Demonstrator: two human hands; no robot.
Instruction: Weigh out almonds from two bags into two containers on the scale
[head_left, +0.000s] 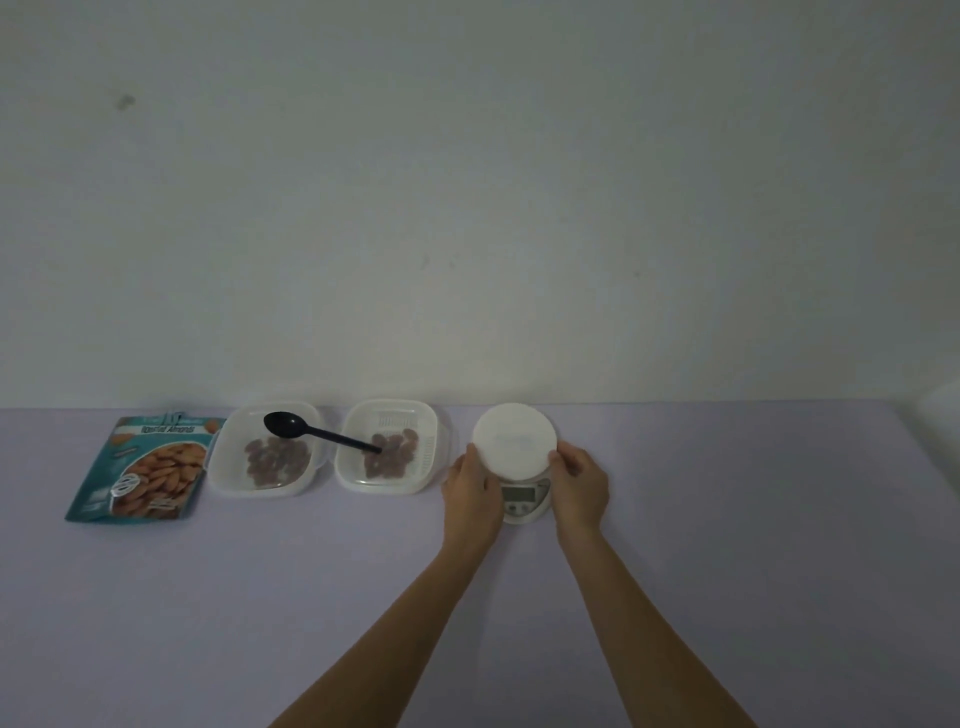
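Scale (515, 440), platform bare, clasped right of centre on table (727, 519) by left hand (470, 483) and right hand (581, 480), fingers curled round its sides, seemingly for repositioning. Near container (348, 480) and far container (223, 483), almonds (278, 457) inside, parked leftward; spoon (322, 434) bridged across both; bag (150, 467) laid beyond.

teal almond bag (145, 467), black spoon (311, 428), white scale (517, 441), lilac table (727, 519).

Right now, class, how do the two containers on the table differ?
The left container sits beside the bag; the right container sits nearer the scale. The spoon has its bowl over the left container, its handle tip in the right container. Both hold almonds.
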